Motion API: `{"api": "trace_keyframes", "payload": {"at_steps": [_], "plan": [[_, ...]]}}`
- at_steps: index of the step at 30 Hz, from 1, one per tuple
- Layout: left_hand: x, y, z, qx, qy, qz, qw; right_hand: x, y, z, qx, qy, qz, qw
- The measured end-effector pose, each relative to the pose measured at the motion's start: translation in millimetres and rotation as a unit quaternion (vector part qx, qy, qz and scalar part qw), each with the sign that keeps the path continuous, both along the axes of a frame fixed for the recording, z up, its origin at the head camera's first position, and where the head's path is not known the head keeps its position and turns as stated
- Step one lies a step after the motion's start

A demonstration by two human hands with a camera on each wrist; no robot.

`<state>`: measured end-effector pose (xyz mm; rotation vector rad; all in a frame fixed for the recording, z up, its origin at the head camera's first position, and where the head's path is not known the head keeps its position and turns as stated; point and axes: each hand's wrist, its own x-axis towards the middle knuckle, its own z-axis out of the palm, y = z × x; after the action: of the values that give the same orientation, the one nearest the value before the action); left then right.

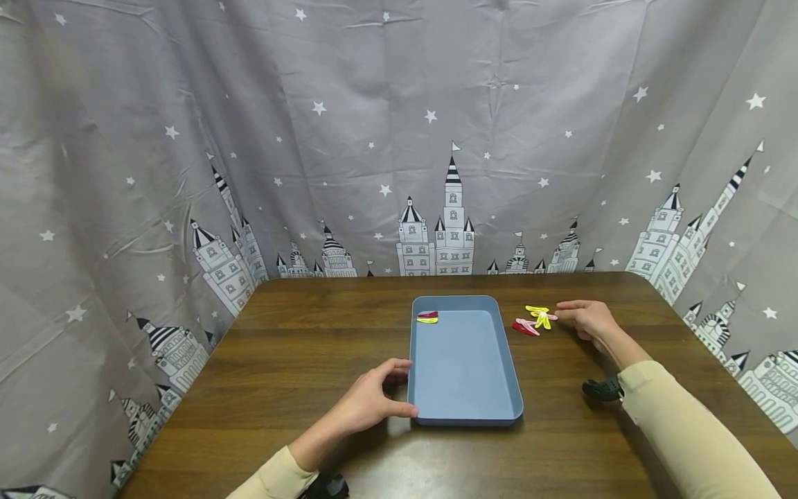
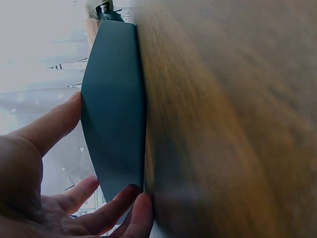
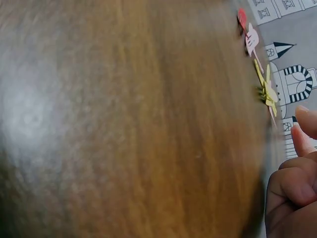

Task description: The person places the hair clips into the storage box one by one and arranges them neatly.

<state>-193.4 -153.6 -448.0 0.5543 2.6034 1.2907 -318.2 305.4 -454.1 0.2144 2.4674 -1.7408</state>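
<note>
A blue rectangular tray lies on the table with its long side beside my left hand. That hand's thumb touches the rim near the front corner, and its spread fingers rest along the side wall; the left wrist view shows the hand against the tray wall. Inside the tray's far left corner, a red hair clip lies beside a yellow hair clip. My right hand hovers just right of a small pile of yellow, pink and red hair clips, thumb and index finger extended beside a pink clip.
The brown wooden table reaches back to a grey curtain printed with castles and stars. Dark straps with black devices sit at both wrists. The pile lies right of the tray's far end.
</note>
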Motion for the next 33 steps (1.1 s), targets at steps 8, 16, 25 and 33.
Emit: {"api": "trace_keyframes", "payload": {"at_steps": [8,16,25,33], "plan": [[0.0,0.2,-0.1,0.004,0.005,-0.003,1.0,-1.2,3,-4.6,0.033,-0.017,-0.005,0.9993],[0.8,0.3,1.9,0.001,0.003,0.0,1.0,-4.2,2,-9.3,0.073,-0.013,-0.014,0.9972],[1.7,1.4,4.5,0.004,-0.002,0.0,1.0,-4.4,-1,-11.2,0.101,0.014,-0.008,0.9948],[2.0,1.9,4.1,-0.001,0.0,0.003,1.0,-4.8,-2,-12.5,0.113,0.02,-0.017,0.9933]]}}
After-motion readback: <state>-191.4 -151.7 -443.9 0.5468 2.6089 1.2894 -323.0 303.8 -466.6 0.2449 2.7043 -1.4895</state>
